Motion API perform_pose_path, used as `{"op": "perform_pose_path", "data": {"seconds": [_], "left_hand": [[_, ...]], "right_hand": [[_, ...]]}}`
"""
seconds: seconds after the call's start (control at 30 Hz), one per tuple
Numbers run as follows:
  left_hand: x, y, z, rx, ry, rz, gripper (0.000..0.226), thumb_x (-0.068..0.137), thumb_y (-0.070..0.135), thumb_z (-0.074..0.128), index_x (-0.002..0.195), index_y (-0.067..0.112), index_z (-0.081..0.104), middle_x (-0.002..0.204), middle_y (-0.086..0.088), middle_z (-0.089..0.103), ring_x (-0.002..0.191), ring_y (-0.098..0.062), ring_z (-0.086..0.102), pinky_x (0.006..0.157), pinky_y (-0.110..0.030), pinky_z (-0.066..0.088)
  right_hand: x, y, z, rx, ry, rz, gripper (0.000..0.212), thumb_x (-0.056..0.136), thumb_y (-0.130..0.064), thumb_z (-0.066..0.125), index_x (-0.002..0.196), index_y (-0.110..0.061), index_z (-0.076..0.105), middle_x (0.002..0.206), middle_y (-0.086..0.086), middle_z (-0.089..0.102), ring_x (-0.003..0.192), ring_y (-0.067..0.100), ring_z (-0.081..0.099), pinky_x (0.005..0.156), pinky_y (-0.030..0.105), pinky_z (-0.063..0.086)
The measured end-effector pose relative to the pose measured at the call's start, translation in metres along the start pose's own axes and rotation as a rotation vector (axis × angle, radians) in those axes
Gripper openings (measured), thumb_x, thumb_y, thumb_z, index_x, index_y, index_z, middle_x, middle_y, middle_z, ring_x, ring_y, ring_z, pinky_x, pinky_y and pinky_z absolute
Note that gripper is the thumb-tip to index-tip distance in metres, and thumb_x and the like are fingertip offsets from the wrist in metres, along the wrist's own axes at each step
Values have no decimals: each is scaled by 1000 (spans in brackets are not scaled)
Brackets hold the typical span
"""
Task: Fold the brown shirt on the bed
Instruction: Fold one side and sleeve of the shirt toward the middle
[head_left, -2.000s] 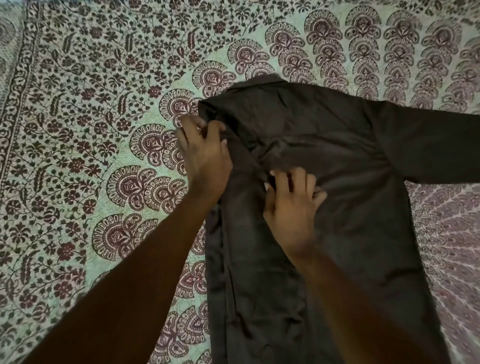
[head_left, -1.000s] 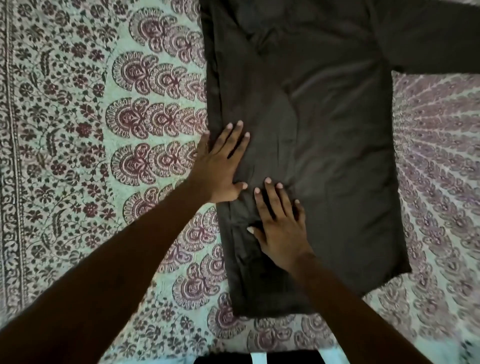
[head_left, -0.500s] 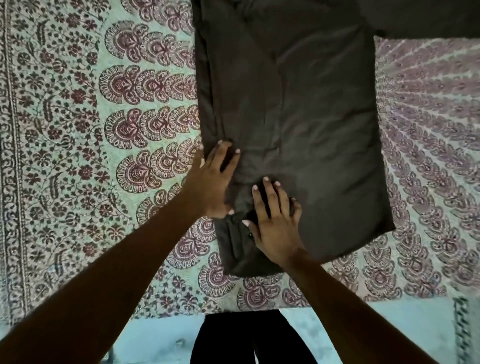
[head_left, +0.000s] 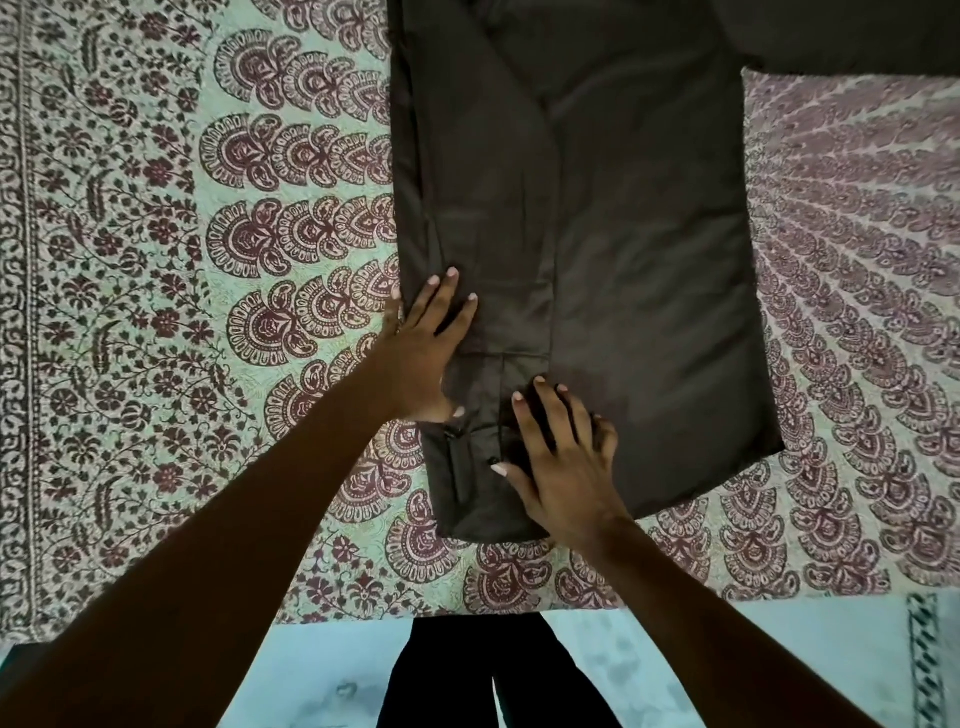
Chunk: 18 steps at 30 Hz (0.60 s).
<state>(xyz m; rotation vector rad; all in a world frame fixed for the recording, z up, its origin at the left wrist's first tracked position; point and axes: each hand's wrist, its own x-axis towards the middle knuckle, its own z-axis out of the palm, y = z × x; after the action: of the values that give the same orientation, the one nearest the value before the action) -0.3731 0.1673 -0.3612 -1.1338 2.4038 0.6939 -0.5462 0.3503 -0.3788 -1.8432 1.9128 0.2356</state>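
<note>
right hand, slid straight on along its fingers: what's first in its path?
More of the brown shirt: the right hand lies flat on it, pointing up the body panel. Nothing else shows in that line.

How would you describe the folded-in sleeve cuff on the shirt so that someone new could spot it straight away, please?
Start from the patterned bedspread and find the brown shirt lying flat on it. Go to its left edge near the hem, between the left hand and right hand. The cuff is the narrow banded strip there with a small button.
</note>
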Motion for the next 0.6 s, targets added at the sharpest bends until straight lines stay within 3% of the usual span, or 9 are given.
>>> {"op": "perform_pose_path", "data": {"seconds": [0.07, 0.13, 0.3, 0.37, 0.47, 0.53, 0.6], "left_hand": [[-1, -2, -3, -130, 134, -14, 106, 79, 44, 78, 162, 20, 15, 171, -5, -10, 158, -26, -6, 124, -59, 10], [1, -2, -4, -117, 260, -17, 91, 85, 35, 74, 159, 17, 26, 171, -7, 0, 157, -30, 7, 124, -56, 19], [12, -8, -7, 12, 113, -74, 114, 79, 53, 76, 162, 23, 3, 170, 3, -14, 157, -20, -2, 120, -60, 17], [16, -9, -12, 22, 51, -112, 127, 70, 60, 81, 161, 25, 0, 167, 5, -12, 155, -22, 4, 115, -65, 22], [22, -5, -19, 55, 15, -132, 139, 60, 62, 86, 160, 22, -2, 164, 1, -4, 151, -26, 12, 114, -66, 23], [26, -5, -21, 70, -2, -153, 145, 59, 63, 87, 160, 20, -9, 163, -2, -5, 152, -28, 9, 115, -66, 20], [26, -6, -19, 92, -14, -156, 152, 57, 65, 87, 159, 19, -17, 164, -4, -12, 154, -30, -2, 116, -69, 14]], "right_hand": [[11, 3, -8, 8, 51, -25, 72, 100, -62, 36, 158, -21, 28, 166, 8, 19, 150, 30, 24, 105, 58, 33], [26, 6, -15, -8, 102, -61, 71, 101, -60, 38, 158, -19, 29, 168, 6, 18, 153, 26, 22, 106, 57, 32], [76, 31, -33, -105, 39, -233, 68, 99, -63, 36, 158, -30, 26, 171, 0, 6, 157, 21, 9, 108, 61, 31], [95, 44, -44, -126, 59, -214, 64, 99, -64, 36, 156, -36, 29, 171, 0, 6, 157, 23, 11, 106, 59, 30], [119, 51, -63, -116, 135, -144, 65, 100, -63, 35, 155, -28, 34, 170, 0, 11, 156, 22, 14, 104, 56, 31], [134, 57, -71, -171, 123, -260, 64, 101, -61, 33, 156, -28, 33, 170, -2, 14, 156, 20, 17, 105, 55, 33], [148, 65, -80, -177, 100, -255, 64, 100, -62, 32, 157, -33, 30, 170, -3, 14, 155, 22, 20, 105, 58, 33]]}}
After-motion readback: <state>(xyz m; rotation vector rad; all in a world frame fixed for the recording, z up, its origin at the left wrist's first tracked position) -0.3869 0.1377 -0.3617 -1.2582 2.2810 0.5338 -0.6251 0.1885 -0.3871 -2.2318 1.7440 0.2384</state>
